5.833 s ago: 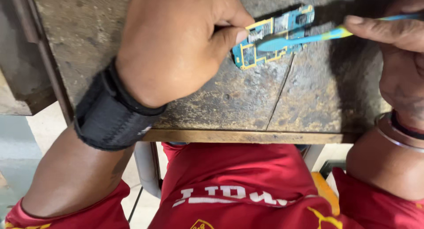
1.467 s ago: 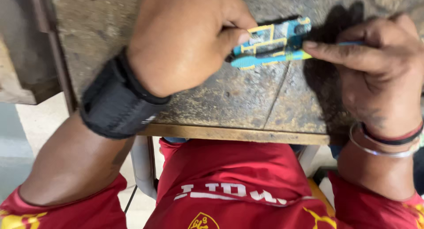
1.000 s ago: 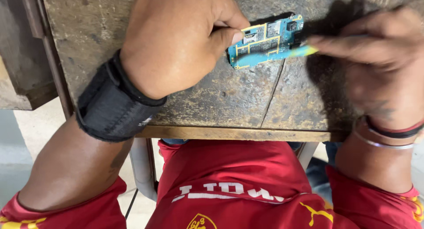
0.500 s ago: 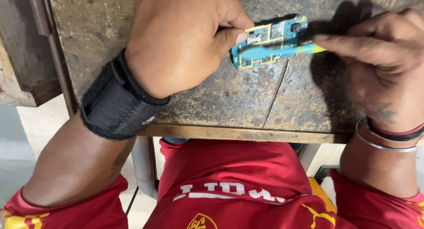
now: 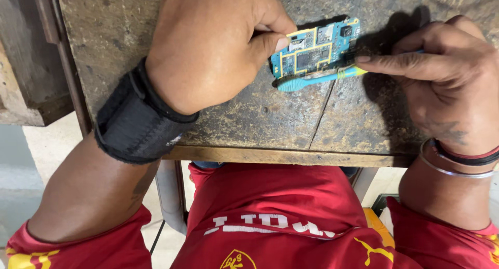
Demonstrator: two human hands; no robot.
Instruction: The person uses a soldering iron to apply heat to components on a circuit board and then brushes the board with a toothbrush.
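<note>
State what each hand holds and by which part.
The left hand pinches the blue circuit board at its left end. The right hand holds a blue-green toothbrush by its handle, head against the board's lower edge.

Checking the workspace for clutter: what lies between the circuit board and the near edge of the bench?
Only the brush, lying along the board; below it the worn bench top is bare to its edge, in the head view.

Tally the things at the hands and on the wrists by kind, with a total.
Circuit board, blue, pinched at its edge by the left hand: 1
Brush, blue and green, in the right hand: 1
Black wrist wrap, left wrist: 1
Wrist bands, right wrist: 2
Total: 5
</note>
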